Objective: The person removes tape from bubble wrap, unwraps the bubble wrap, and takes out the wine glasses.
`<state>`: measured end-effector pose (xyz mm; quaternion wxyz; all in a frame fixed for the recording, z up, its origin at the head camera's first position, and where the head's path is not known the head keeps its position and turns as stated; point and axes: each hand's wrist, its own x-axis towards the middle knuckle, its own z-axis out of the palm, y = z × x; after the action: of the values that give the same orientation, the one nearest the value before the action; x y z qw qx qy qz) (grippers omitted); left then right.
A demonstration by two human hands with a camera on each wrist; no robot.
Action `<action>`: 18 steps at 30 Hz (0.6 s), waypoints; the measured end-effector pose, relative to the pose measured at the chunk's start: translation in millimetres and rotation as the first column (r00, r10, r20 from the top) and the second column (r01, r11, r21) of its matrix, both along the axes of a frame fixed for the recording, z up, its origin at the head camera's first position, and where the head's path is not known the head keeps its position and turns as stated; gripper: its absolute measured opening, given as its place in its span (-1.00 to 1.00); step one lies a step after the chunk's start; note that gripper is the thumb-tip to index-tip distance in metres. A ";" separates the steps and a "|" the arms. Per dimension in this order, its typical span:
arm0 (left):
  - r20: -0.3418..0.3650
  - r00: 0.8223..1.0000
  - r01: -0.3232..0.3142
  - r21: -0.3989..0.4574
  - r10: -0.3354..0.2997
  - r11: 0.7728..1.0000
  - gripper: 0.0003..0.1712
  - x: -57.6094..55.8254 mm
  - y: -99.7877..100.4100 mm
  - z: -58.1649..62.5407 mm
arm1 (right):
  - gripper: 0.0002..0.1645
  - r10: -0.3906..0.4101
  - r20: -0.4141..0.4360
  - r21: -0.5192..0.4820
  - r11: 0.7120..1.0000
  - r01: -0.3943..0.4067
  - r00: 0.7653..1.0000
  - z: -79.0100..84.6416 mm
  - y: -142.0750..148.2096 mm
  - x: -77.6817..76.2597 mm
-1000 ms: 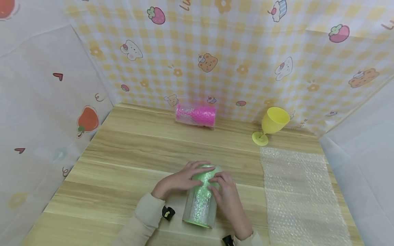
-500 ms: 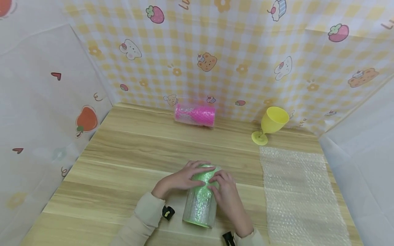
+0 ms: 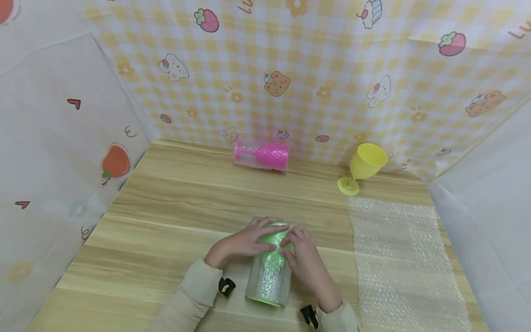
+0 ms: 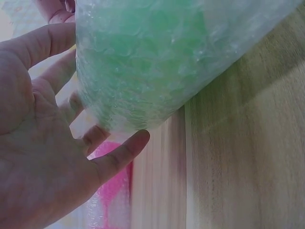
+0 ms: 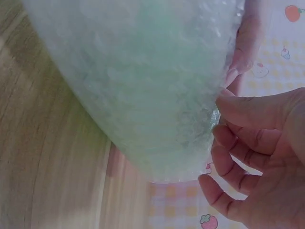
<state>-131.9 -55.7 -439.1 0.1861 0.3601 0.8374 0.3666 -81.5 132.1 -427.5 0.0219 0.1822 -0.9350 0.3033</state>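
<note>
A green goblet rolled in clear bubble wrap lies on the table between both hands, its base end toward the near edge. My left hand rests across its upper part from the left, fingers spread and fairly straight; the left wrist view shows the palm beside the wrapped green cup. From the right, my right hand has thumb and forefinger pinching at the bubble wrap on top of the roll, its other fingers bent. Exactly what lies between those fingertips is hard to see.
A pink goblet in bubble wrap lies on its side by the back cloth. An unwrapped yellow goblet stands at the back right. Below it, a flat bubble wrap sheet covers the table's right side. Patterned cloth hangs behind.
My right hand has shifted very slightly along the top of the roll. The left hand and the goblets stay put; the head view drifts a little.
</note>
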 end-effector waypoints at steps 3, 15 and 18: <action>-0.001 1.000 0.001 -0.001 -0.001 1.000 -0.38 -0.2 -0.2 0.5 | -0.81 0.001 -0.013 0.004 1.000 -0.001 1.000 0.2 -0.6 0.1; -0.004 1.000 0.007 0.002 -0.007 1.000 -0.38 -0.2 -1.2 3.7 | -0.82 0.029 -0.001 -0.035 0.999 -0.029 1.000 0.7 -0.4 -2.0; -0.005 1.000 0.010 0.003 -0.010 1.000 -0.37 0.0 -1.2 4.3 | -0.83 0.052 0.008 -0.021 0.998 -0.052 0.999 1.6 -0.8 -3.6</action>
<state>-131.9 -56.9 -434.8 0.1853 0.3654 0.8355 0.3663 -85.1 131.4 -426.0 0.0119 0.2050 -0.9269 0.3142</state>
